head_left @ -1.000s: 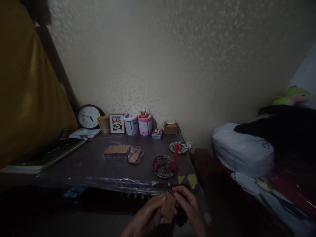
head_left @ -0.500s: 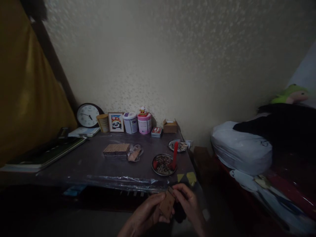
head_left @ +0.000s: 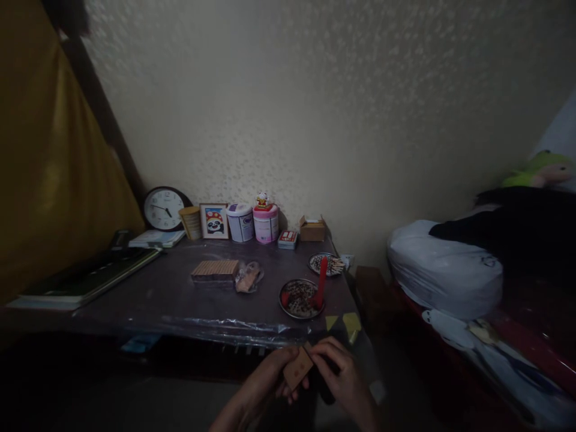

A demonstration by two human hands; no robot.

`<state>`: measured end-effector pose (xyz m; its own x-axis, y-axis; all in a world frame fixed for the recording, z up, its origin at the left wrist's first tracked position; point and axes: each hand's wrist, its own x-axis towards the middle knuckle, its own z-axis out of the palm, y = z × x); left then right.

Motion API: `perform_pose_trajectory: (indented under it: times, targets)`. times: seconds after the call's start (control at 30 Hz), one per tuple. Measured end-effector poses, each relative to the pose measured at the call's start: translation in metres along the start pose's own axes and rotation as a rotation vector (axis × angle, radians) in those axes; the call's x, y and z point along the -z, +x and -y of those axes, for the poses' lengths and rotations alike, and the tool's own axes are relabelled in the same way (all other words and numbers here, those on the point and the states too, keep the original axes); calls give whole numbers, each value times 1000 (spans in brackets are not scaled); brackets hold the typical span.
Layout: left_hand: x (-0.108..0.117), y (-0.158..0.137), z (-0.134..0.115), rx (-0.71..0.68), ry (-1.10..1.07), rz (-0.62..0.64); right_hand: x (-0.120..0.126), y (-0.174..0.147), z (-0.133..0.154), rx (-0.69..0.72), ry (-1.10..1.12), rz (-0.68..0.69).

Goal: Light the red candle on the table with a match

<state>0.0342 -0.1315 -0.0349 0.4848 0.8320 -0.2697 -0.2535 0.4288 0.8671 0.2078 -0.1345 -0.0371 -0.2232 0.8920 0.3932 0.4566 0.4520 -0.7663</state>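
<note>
Low in front of the table, my left hand [head_left: 273, 373] grips a small brown cardboard packet [head_left: 297, 368] with reddish marks on its face. The packet is tilted, my thumb along its upper left edge. Against its upper right edge, the fingers of my right hand [head_left: 336, 366] are pinched together; whether they also hold something small is hidden. Beyond my hands, a round patterned plate [head_left: 300, 314] bears a red spoon-like tool [head_left: 322, 282] and dark bits. A second plate [head_left: 315, 265] behind it carries several thin pale sticks [head_left: 335, 265].
On the plastic-covered table [head_left: 166, 300] are a striped brown block [head_left: 215, 271], a clear bag with tan contents [head_left: 248, 278] and yellow paper pieces [head_left: 351, 324]. A clock [head_left: 165, 208], tubs [head_left: 265, 225] and an open carton [head_left: 312, 229] line the wall. White bags [head_left: 443, 267] lie right.
The packet has turned to lean further right in my left hand. My right fingers have closed in at its upper edge. The whole view has shifted slightly.
</note>
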Motion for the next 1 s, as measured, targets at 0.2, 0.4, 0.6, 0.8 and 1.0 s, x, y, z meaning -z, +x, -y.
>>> perform_pose_trajectory:
  times: [0.2,0.4,0.6,0.8,1.0]
  targets:
    - [5,3,6,-48,113,-20,-2,-2,0,-16,-76,73]
    - [1,-1,0,-77,175,-14,-3,-2,0,-29,-98,93]
    - [0,-1,1,-52,180,-52,-3,-2,0,-26,-99,92]
    - [-2,-3,-3,-59,197,-29,-4,-2,-1,-45,-100,99]
    - [0,-2,-1,-47,179,-35,-3,-2,2,-56,-104,126]
